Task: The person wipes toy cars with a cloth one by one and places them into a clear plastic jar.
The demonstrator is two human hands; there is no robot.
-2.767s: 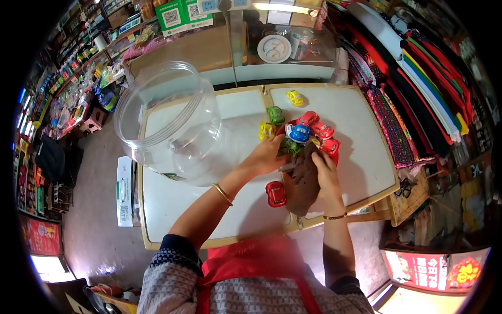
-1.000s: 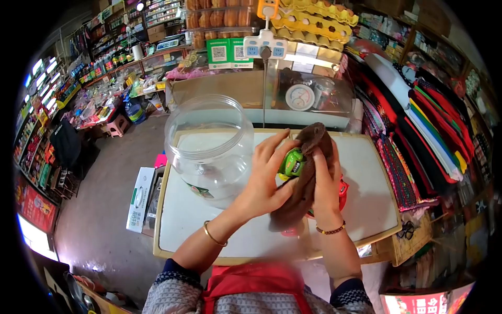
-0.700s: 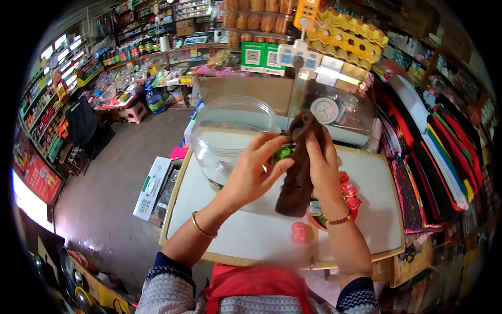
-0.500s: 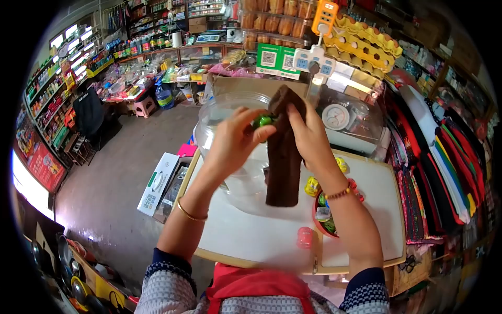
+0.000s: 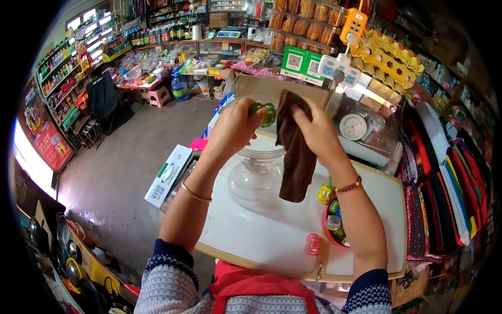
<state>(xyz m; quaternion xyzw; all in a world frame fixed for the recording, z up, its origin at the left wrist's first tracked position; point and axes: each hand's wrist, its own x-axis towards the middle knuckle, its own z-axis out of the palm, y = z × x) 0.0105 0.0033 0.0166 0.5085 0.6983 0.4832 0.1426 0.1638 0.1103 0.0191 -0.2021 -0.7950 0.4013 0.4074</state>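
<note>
Green car (image 5: 268, 116) now nearer the jar (image 5: 253, 180)

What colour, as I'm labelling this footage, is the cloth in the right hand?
The cloth is dark brown; it shows best in the head view.

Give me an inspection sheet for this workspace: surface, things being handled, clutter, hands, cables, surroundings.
Surface: white tabletop, tan edging.
Job's things: green toy car, brown cloth; clear jar and red bowl of toys on the tabletop.
Clutter: red toy car and yellow toy outside the bowl.
Hands: left hand holds the green toy car, right hand the brown cloth.
Cables: orange power strip, white power strip, cord between them.
Surroundings: stocked shelves left, fabrics right.
</note>
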